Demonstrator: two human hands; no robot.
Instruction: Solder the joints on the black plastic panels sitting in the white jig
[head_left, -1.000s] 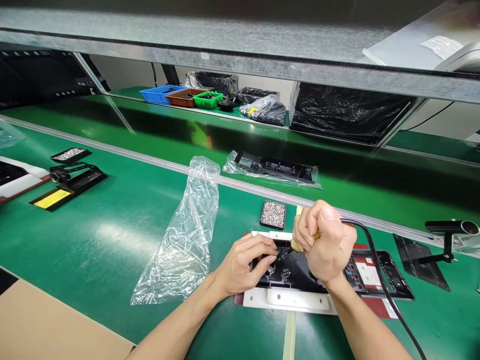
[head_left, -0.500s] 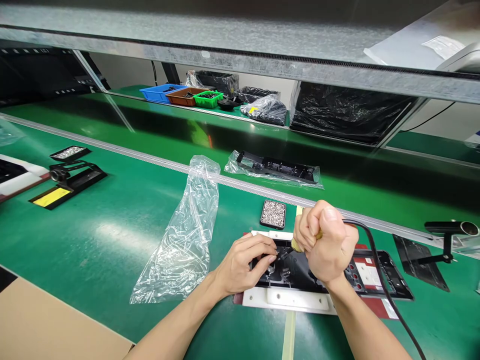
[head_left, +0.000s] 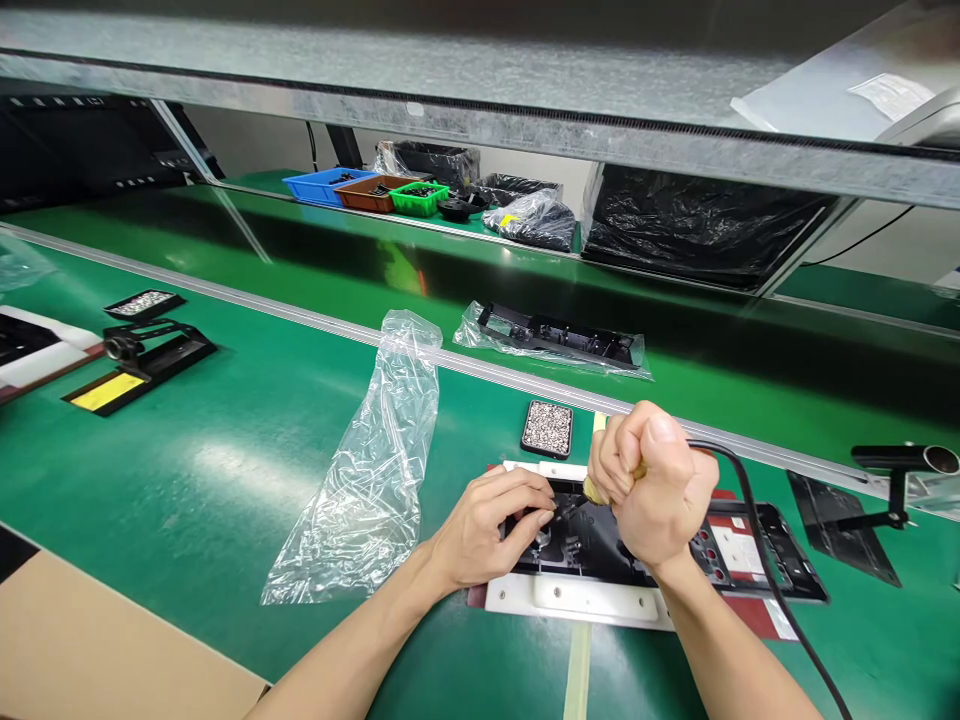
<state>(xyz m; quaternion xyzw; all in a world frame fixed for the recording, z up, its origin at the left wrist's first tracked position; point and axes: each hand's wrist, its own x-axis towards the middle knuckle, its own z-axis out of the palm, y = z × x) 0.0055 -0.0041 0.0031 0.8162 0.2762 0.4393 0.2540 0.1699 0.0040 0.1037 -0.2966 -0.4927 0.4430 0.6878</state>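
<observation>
My right hand [head_left: 652, 485] is wrapped in a fist round a corded soldering iron [head_left: 592, 490] with a yellowish grip; its thin tip slants down to the left. The black cord [head_left: 757, 545] runs from behind that fist to the lower right. Below lies a long black plastic panel [head_left: 600, 545], seated in a white fixture [head_left: 592, 597]. My left hand [head_left: 491, 525] rests over the panel's left end, thumb and fingers pinched close to the iron's tip. Whatever sits in that pinch is too small to make out.
A small tray of metal bits [head_left: 547, 428] stands behind the fixture. A crumpled clear bag [head_left: 367, 480] lies to the left, and a bagged black part [head_left: 559, 335] beyond the rail. A tube holder [head_left: 900, 460] stands at right; coloured bins [head_left: 420, 200] line the back under a metal shelf [head_left: 480, 125].
Both hands and the iron keep the same pose over the panel. Only a very slight shift of the whole view shows.
</observation>
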